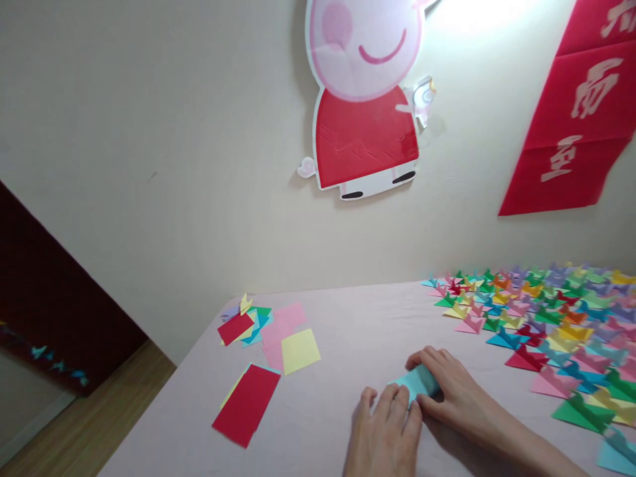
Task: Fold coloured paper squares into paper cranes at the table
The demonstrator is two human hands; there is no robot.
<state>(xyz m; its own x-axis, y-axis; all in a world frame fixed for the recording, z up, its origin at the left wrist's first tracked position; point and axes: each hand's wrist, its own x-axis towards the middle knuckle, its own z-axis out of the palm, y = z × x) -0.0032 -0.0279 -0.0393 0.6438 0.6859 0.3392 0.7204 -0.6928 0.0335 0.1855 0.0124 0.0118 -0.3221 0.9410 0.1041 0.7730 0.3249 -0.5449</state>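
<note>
A light blue sheet of folding paper (418, 383), partly folded, lies low over the table between my two hands. My right hand (454, 387) holds its right end, fingers curled over the far edge and thumb along the near side. On the left end, the fingertips of my left hand (388, 424) press down, its thumb close to my right thumb. The paper's left corner and near edge are partly covered by my fingers, so the exact fold cannot be made out.
To the left lie red paper sheets (247, 404), a yellow sheet (301, 351), pink sheets (285, 321) and a small mixed pile (236, 328). Many folded paper figures (546, 331) stand in rows at the right. A wall (199, 165) rises behind the table (328, 424).
</note>
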